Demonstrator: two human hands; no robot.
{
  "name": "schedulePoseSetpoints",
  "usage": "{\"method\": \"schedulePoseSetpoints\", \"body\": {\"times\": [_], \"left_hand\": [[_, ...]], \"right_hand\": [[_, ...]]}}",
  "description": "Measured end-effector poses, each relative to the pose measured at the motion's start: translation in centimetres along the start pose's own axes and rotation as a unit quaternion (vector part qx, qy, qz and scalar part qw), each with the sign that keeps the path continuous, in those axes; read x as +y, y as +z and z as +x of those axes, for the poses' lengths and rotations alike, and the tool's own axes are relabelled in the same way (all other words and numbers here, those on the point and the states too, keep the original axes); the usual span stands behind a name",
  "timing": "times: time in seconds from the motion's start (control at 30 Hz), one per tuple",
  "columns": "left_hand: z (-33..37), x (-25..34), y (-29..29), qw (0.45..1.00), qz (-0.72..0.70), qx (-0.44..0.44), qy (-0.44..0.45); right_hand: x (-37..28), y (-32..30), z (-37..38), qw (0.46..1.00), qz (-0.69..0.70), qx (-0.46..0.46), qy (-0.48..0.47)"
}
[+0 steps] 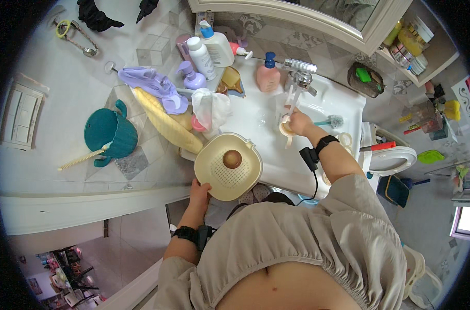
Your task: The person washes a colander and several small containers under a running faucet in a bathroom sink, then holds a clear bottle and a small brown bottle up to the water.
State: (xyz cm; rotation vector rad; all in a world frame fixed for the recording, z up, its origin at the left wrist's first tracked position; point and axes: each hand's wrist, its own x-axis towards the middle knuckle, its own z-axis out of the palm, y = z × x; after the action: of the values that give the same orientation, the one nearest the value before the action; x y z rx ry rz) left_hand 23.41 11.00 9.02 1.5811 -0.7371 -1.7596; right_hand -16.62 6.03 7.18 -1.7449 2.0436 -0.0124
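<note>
My left hand grips the near-left rim of a cream colander, which is held at the sink's front left edge. Inside the colander rests a round, brown, smooth thing whose kind I cannot make out. Under the tap, my right hand has its fingers closed on a small, round, cream cup-like piece. Water appears to run from the tap beside the fingers. A blue-green brush lies in the white sink, to the right of that hand.
Behind the sink's left side stand a pink pump bottle, a white pump bottle and a purple one. Purple cloth and a yellow towel hang at left. A toilet is at right; the mirror cabinet overhangs the back.
</note>
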Motion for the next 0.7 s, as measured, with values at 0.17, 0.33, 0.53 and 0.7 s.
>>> {"method": "schedulePoseSetpoints", "body": {"times": [0.17, 0.33, 0.53, 0.7], "left_hand": [[-0.1, 0.0, 0.1, 1.000, 0.012, 0.005, -0.008], [0.4, -0.2, -0.2, 1.000, 0.015, -0.003, 0.006], [0.8, -0.3, -0.1, 1.000, 0.008, -0.005, -0.005], [0.8, -0.2, -0.4, 1.000, 0.012, -0.012, 0.001]], "right_hand": [[-0.3, -1.0, -0.6, 0.995, 0.084, 0.050, 0.005], [1.0, -0.1, 0.7, 0.997, 0.056, 0.052, -0.003], [1.5, 3.3, 1.9, 0.946, 0.273, 0.166, 0.046], [-1.1, 0.3, 0.7, 0.575, 0.781, 0.072, 0.232]]}}
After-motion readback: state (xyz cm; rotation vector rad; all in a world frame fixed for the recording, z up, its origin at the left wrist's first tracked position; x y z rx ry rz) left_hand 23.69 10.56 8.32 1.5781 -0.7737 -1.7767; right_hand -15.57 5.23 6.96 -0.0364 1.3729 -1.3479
